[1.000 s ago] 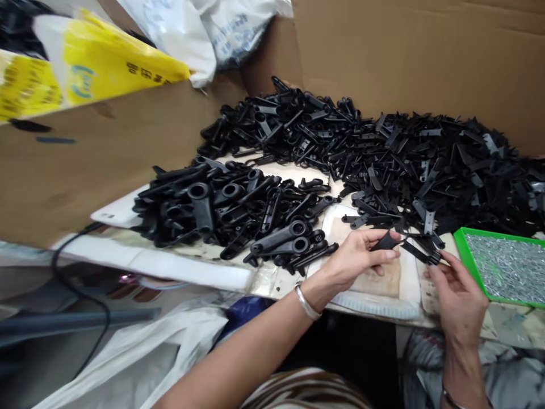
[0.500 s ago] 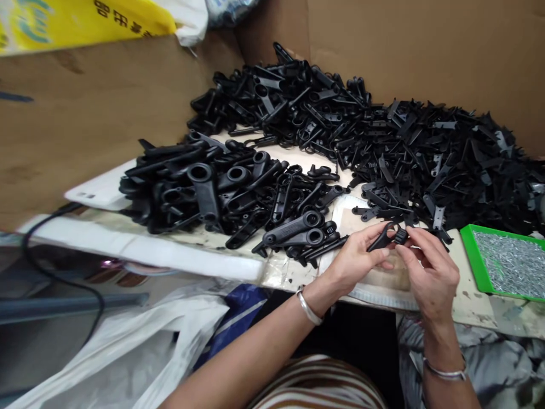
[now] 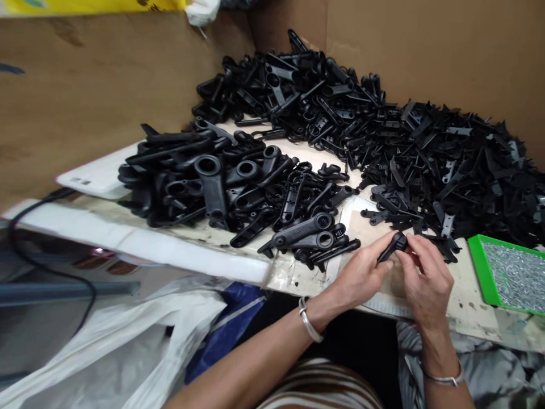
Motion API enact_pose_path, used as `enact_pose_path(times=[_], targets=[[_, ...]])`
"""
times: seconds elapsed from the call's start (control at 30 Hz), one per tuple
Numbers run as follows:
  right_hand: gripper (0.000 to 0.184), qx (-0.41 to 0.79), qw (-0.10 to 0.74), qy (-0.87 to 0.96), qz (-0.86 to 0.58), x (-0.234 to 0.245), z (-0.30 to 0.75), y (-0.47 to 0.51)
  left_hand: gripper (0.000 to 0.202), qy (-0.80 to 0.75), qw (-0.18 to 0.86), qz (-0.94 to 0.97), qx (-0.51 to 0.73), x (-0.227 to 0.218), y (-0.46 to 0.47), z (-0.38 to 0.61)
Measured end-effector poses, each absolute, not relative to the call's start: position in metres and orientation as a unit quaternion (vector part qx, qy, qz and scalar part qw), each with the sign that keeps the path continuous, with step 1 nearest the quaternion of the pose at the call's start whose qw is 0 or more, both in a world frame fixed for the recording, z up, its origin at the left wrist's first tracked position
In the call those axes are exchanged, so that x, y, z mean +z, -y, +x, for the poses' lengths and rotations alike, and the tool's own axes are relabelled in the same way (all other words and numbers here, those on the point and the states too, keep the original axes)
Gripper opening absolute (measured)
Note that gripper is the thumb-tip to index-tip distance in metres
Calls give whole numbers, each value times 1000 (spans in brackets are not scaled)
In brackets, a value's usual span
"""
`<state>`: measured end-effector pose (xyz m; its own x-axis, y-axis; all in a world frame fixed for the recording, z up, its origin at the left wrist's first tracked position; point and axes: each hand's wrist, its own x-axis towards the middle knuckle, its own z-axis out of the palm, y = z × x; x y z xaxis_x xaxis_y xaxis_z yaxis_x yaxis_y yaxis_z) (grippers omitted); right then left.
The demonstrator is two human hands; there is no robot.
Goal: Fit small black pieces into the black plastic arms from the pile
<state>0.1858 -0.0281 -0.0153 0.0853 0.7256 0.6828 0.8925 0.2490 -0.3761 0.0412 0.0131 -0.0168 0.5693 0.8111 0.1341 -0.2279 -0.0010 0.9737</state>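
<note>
- The left hand (image 3: pixel 364 271) has its thumb and fingers closed on a black plastic lever (image 3: pixel 386 251), which slants up and away from the palm toward the other hand.
- The right hand (image 3: pixel 428 278) comes from the opposite side, its thumb and fingertips pinched on the ribbed round end (image 3: pixel 401 241) at the lever's top; the fingers cover much of it, so whether this is a separate piece cannot be made out with certainty.
- The two hands are close together, with the lever between their fingertips, above a light pad (image 3: pixel 349 218) near the front edge of the worktable (image 3: pixel 466 307).
- To the left of the left hand, a heap of ring-ended black levers (image 3: pixel 208 187) lies on the table; its nearest pieces are just beside that hand.
- Behind both hands, a pile of flat black plastic plates (image 3: pixel 464 165) spreads rightward, meeting a second heap of black levers (image 3: pixel 289 91) farther back.
- Right of the right hand, apart from it, a green tray (image 3: pixel 477 267) holds many small silvery metal pieces (image 3: pixel 515 275).
- Writing: a yellow plastic bag (image 3: pixel 97 7) at the upper left bears black characters, cut off by the top edge and unreadable.
- A white flat panel (image 3: pixel 102 167) with a black cable (image 3: pixel 25 213) beside it shows small dark marks, too small to read.
</note>
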Motion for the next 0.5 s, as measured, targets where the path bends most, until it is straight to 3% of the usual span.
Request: enact_pose_path(times=[0.17,0.33,0.5], targets=[[21,-96,421,675,-598,-18,187,34,58,-279,581,680,349,-13,-9,36],[21,-100,431,673,-592,-19,188,38,54,-259,607,676,327,-18,-8,34],[14,26,423,676,-603,-19,197,39,51,-240,617,679,317,-20,-7,31]])
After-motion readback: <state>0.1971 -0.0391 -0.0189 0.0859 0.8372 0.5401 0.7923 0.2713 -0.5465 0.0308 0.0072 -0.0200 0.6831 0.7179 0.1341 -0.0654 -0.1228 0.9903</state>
